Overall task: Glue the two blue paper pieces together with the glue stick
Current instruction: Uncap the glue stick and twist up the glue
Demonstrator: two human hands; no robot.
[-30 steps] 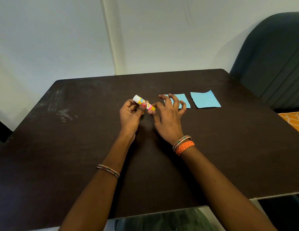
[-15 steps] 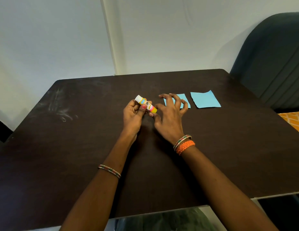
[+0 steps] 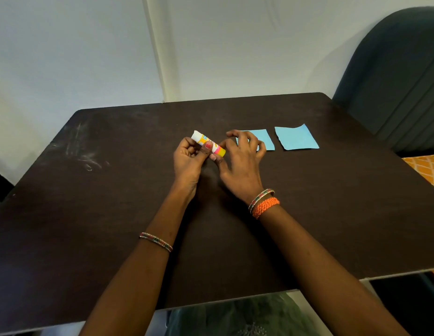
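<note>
My left hand [image 3: 188,161] grips a glue stick [image 3: 203,141] with a white end pointing far-left and a yellow and pink end pointing right. My right hand [image 3: 241,161] pinches that yellow end between thumb and forefinger, the other fingers spread. Two light blue paper pieces lie flat on the dark table [image 3: 114,214]. The left piece [image 3: 264,139] is partly hidden behind my right fingers. The right piece [image 3: 295,138] lies apart from it, fully visible.
A dark upholstered chair back [image 3: 392,76] stands at the far right corner. An orange patterned cloth [image 3: 424,168] shows past the right table edge. White scuff marks [image 3: 87,158] streak the table's left side. A wall rises behind the far edge.
Both hands stay together on the glue stick; the stick has shifted very slightly and the right fingers have curled a little more around its yellow end.
</note>
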